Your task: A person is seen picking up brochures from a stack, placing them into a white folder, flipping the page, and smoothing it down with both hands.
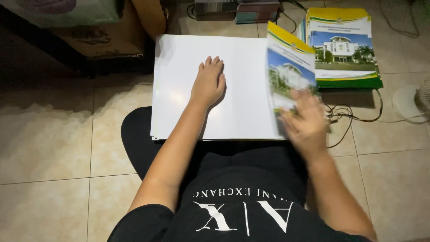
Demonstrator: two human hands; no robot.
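Observation:
My left hand [208, 81] lies flat, palm down, on a stack of large white sheets [179, 94] spread on the tiled floor in front of my knees. My right hand [304, 118], blurred by motion, grips the lower edge of a printed cover sheet [286, 67] with a yellow and green band and a picture of a white building. That sheet stands tilted up at the right edge of the white stack.
A pile of the same printed covers [342, 45] sits on the floor at the right. Black cables [354, 117] run beside it, and a white fan base [405, 102] stands at the far right. Cardboard boxes [103, 36] and books [237, 10] line the back.

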